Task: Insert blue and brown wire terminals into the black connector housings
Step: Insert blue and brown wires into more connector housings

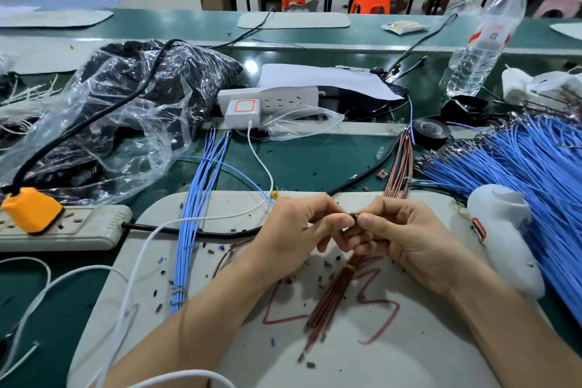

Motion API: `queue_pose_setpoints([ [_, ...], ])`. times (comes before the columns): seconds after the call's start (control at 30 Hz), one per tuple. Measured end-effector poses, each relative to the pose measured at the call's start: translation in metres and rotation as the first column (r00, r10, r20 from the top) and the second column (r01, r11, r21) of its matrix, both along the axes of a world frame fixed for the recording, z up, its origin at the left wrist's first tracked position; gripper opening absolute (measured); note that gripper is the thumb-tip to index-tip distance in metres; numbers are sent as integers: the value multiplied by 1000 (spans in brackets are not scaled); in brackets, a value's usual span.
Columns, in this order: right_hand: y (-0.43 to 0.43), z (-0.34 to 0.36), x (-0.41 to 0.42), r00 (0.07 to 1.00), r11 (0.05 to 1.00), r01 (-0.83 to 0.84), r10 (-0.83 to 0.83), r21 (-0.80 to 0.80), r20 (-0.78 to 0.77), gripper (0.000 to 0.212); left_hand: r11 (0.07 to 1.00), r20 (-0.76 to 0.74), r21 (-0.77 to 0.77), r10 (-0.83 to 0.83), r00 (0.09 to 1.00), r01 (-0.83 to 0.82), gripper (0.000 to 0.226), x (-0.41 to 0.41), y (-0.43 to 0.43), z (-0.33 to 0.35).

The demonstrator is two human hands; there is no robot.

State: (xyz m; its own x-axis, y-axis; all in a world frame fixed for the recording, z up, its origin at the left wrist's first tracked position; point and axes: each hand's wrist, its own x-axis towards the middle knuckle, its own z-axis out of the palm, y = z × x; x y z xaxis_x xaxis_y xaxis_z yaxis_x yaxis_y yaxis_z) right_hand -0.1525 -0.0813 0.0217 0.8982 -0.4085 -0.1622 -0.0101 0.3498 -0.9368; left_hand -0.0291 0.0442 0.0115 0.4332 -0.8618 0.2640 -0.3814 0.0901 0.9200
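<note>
While both hands are meeting over the middle of the white work mat (393,356), the left hand (293,230) and the right hand (409,236) are pinching a small black connector housing (353,217) between thumbs and forefingers. The remaining fingers are curling under, and whether a terminal is sitting in the housing cannot be told. A tied bundle of brown wires (330,299) is lying on the mat directly beneath the hands and running toward the near edge, with its upper part passing behind the right hand's fingers. A second brown bundle (400,164) is extending from the mat's far edge toward a black tape roll (431,131). A tied bundle of blue wires (195,214) is crossing the mat's left side. A large heap of loose blue wires (535,173) is lying along the right edge of the worktop (299,164), beside a white handheld tool (500,230) resting on the mat's right edge. A grey power strip (78,230) carrying an orange plug (31,209) is sitting near the worktop's left edge.
</note>
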Motion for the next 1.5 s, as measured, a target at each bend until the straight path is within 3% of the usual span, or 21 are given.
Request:
queue_pose_setpoints([
  [0.13, 2, -2, -1, 1000, 999, 13, -13, -36, -4, 4, 999, 5, 37, 3, 1000, -3, 19, -2, 0, -1],
  [0.27, 6, -2, 1, 999, 997, 50, -50, -58, 2, 12, 998, -6, 52, 21, 1000, -21, 16, -2, -2, -1],
  [0.37, 6, -5, 2, 996, 993, 90, -91, -80, 0, 4, 997, 13, 76, 31, 999, -32, 12, -2, -4, -4],
  [0.6, -2, -7, 4, 998, 998, 61, -60, -23, 37, 15, 1000, -103, 13, 11, 995, -9, 11, 2, -3, -1],
  [0.87, -3, -8, 4, 992, 992, 121, -119, -44, 38, 7, 993, 33, 94, -75, 997, 71, 23, 9, 6, 3],
  [1.07, -8, -8, 4, 993, 992, 104, -108, -69, -48, 7, 994, 222, 107, -9, 975, -16, 18, 7, 1, -3],
  [1.27, -10, -5, 5, 992, 997, 74, -76, -22, -105, 13, 994, 298, 89, 33, 954, -62, 18, 6, 1, -10],
  [1.5, 0, -1, 10, 990, 977, 89, -108, -191, -90, 12, 992, 367, 37, 95, 925, -117, 22, 8, 3, -9],
])
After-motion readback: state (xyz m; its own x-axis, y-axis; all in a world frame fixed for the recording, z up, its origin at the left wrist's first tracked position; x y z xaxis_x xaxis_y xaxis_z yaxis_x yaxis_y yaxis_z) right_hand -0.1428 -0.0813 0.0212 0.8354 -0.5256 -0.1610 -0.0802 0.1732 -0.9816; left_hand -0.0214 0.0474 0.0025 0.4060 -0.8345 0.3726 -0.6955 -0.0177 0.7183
